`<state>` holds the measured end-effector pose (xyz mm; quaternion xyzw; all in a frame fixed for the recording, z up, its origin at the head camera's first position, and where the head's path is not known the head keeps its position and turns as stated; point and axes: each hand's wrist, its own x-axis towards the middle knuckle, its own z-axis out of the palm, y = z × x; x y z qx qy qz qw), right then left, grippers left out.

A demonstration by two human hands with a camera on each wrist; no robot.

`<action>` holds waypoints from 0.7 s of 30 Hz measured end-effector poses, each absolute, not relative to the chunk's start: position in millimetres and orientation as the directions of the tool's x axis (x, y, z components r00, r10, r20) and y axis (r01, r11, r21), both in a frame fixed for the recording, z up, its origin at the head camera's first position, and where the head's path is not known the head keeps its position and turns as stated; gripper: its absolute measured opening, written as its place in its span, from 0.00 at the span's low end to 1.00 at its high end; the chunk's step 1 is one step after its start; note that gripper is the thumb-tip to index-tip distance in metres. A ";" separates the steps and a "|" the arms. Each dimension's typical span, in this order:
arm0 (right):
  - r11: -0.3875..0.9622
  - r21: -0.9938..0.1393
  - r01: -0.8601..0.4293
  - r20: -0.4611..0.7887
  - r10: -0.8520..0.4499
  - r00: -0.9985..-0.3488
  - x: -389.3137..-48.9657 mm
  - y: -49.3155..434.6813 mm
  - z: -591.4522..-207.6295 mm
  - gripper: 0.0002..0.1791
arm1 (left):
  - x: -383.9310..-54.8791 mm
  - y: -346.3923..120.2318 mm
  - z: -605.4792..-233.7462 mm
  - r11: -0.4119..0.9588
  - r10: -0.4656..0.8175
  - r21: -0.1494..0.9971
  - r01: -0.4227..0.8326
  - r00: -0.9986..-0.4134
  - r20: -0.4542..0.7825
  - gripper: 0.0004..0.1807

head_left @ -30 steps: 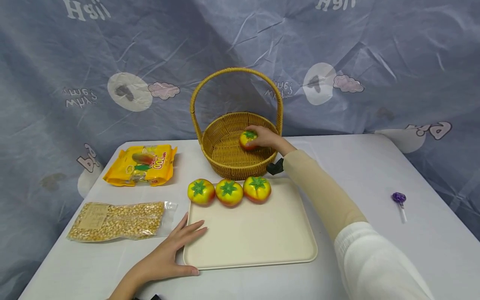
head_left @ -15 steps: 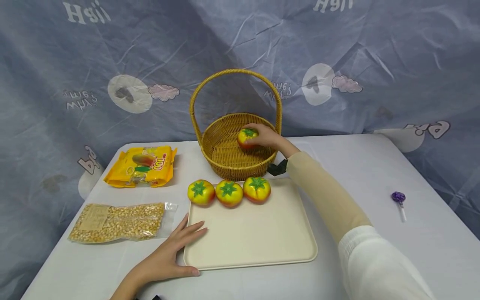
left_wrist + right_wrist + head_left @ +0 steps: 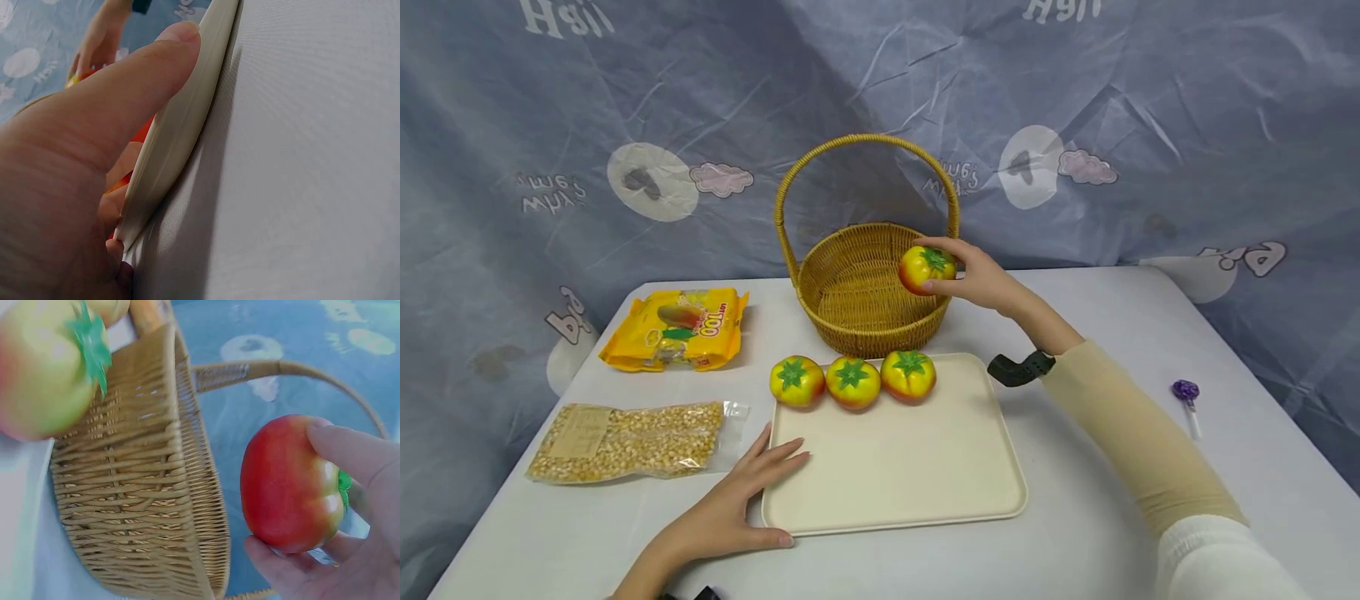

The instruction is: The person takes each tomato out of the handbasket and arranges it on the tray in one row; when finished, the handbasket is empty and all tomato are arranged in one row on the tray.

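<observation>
My right hand (image 3: 981,275) grips a yellow-red toy persimmon (image 3: 925,268) with a green leafy top, thumb on one side and fingers on the other. It holds the fruit at the right rim of the wicker basket (image 3: 880,340). In the right wrist view, the persimmon (image 3: 284,487) appears beside the basket's rim, under the handle. Three more persimmons (image 3: 853,383) sit in a row along the far edge of the beige tray (image 3: 895,475). My left hand (image 3: 733,508) rests at the tray's near left corner, fingers spread over its left side, thumb at the front rim (image 3: 181,134).
On the left lie a yellow snack packet (image 3: 677,329) and a clear bag of corn kernels (image 3: 628,442). A purple lollipop (image 3: 1186,392) lies at the far right of the white table (image 3: 1097,333). A grey-blue printed cloth (image 3: 880,75) hangs behind.
My right hand has moved right and slightly up with the persimmon, from inside the basket to over its right rim. The left hand, tray and other persimmons stay where they were.
</observation>
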<state>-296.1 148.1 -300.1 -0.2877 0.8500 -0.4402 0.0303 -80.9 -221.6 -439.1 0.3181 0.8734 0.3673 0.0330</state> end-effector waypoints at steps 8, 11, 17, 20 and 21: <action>0.398 -0.826 -0.400 0.187 -0.474 -0.860 -249.6 179.9 -310.4 0.35 | -82.2 -221.8 -440.1 0.512 0.590 0.664 0.545 -0.785 0.189 0.47; 0.408 -0.829 -0.383 0.169 -0.471 -0.866 -236.6 189.0 -324.5 0.35 | -82.3 -221.8 -439.9 0.505 0.593 0.662 0.554 -0.780 0.199 0.47; 0.440 -0.838 -0.324 0.107 -0.449 -0.887 -217.9 200.6 -357.4 0.35 | -82.1 -221.2 -439.7 0.502 0.595 0.664 0.554 -0.778 0.199 0.47; 0.445 -0.836 -0.321 0.104 -0.446 -0.889 -214.9 203.8 -370.4 0.35 | -82.2 -221.1 -439.1 0.505 0.594 0.668 0.547 -0.782 0.191 0.47; 0.445 -0.835 -0.325 0.108 -0.447 -0.888 -214.6 204.8 -374.0 0.35 | -82.1 -221.0 -438.9 0.506 0.594 0.668 0.546 -0.782 0.190 0.47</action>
